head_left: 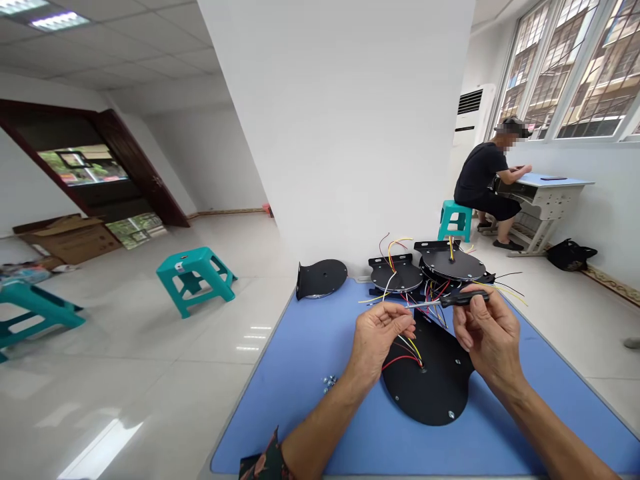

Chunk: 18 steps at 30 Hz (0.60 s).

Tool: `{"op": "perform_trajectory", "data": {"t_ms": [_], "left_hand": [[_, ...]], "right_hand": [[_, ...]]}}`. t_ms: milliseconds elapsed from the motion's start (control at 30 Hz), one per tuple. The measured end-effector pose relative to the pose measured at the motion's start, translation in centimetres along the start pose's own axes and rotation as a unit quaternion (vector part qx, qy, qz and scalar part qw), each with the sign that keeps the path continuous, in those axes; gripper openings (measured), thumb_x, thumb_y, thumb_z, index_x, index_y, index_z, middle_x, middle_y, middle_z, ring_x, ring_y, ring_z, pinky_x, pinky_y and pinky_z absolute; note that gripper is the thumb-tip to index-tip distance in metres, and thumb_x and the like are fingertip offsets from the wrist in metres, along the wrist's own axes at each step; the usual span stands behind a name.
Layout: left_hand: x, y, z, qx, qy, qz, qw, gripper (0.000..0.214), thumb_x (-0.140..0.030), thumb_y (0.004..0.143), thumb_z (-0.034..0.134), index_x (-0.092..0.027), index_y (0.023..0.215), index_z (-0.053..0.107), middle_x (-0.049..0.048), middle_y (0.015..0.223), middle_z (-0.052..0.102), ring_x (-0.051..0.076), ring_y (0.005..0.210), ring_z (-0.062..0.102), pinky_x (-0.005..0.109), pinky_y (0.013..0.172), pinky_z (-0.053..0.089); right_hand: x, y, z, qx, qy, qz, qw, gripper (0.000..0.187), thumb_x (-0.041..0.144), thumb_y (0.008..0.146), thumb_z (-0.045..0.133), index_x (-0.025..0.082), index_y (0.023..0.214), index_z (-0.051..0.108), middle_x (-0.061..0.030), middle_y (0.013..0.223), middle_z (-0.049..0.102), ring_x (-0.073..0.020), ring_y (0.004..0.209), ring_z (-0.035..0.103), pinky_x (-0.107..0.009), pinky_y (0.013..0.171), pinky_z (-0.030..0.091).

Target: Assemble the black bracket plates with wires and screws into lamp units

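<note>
My right hand is shut on a black-handled screwdriver, whose thin metal shaft points left toward my left hand. The left fingers curl together where thin yellow and white wires rise from a black metal plate, which lies on the blue table mat under my hands. Red wires also run across that plate. Behind my hands stand two black disc assemblies trailing coloured wires. A separate black disc stands further left. Several small metal fasteners lie left of my left hand.
The mat's left edge drops to a tiled floor with teal plastic stools. A person in black sits at a desk by the windows at the back right. A cardboard box lies on the floor at the far left.
</note>
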State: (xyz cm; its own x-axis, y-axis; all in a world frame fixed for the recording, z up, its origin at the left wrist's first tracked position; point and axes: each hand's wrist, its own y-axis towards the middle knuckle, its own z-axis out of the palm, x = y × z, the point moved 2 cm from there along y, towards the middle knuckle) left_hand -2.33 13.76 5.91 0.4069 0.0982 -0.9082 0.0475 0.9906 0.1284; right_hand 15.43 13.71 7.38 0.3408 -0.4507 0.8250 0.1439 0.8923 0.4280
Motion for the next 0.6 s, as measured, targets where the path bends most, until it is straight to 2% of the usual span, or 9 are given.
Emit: {"op": "perform_trajectory", "data": {"t_ms": [200, 367, 600], "left_hand": [[0.0, -0.1, -0.1, -0.013, 0.024, 0.039, 0.999, 0.029, -0.035, 0.067, 0.088, -0.015, 0.078, 0.07, 0.0003, 0.068, 0.069, 0.013, 0.062, 0.067, 0.027, 0.067, 0.06], [-0.2, -0.6, 0.3, 0.003, 0.049, 0.052, 0.997, 0.02, -0.031, 0.071, 0.084, -0.016, 0.078, 0.073, 0.0014, 0.07, 0.071, 0.014, 0.063, 0.068, 0.028, 0.068, 0.061], [0.1, -1.3, 0.6, 0.014, 0.077, 0.061, 0.995, 0.009, -0.024, 0.075, 0.079, -0.016, 0.076, 0.074, 0.0005, 0.069, 0.07, 0.013, 0.061, 0.069, 0.023, 0.064, 0.059]], "right_hand": [[0.0, -0.1, 0.0, -0.001, -0.004, 0.002, 1.0, 0.025, 0.047, 0.09, 0.071, 0.025, 0.096, 0.063, 0.0066, 0.057, 0.052, -0.0056, 0.035, 0.039, -0.018, 0.033, 0.027], [-0.1, 0.0, -0.1, -0.034, -0.02, -0.007, 0.999, 0.029, 0.052, 0.09, 0.069, 0.024, 0.09, 0.062, 0.0077, 0.055, 0.044, -0.0057, 0.037, 0.038, -0.018, 0.033, 0.027], [0.0, 0.0, 0.0, -0.078, -0.047, -0.017, 0.996, 0.036, 0.056, 0.089, 0.069, 0.022, 0.083, 0.057, 0.0045, 0.068, 0.059, -0.0044, 0.034, 0.043, -0.019, 0.03, 0.027]]}}
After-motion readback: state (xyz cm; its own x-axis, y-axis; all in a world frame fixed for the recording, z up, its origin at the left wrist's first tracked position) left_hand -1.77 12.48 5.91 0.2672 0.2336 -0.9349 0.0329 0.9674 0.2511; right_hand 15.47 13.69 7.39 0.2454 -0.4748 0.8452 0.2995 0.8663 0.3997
